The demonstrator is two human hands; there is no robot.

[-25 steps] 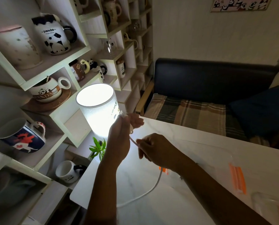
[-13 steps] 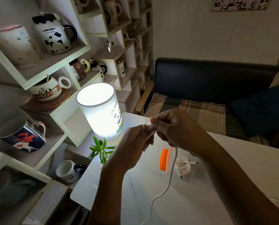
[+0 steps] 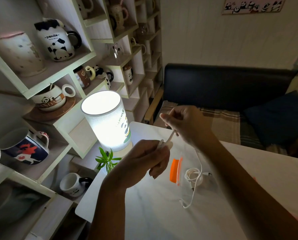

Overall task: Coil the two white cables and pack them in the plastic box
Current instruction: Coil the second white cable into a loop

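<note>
Head view: smooth white desk (image 3: pixel 144 213), glowing cylindrical fabric lamp (image 3: pixel 108 125) at its corner. My left hand (image 3: pixel 144 160) curled, pinching thin glossy white cable (image 3: pixel 170 136) at fingertips. My right hand (image 3: pixel 186 125) raised above, fingers closed on same cable, stretch taut between hands. Second white cable (image 3: pixel 193 175) lies coiled on desk beside clear plastic box (image 3: pixel 180 168) with orange clip

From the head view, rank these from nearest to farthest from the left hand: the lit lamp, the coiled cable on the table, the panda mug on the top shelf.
From the left hand:
1. Lit lamp, just left of it at the table's far corner.
2. Coiled cable, right of it on the table.
3. Panda mug, far up-left on the shelf.
Lamp and cable are close; the lamp looks slightly nearer.
</note>
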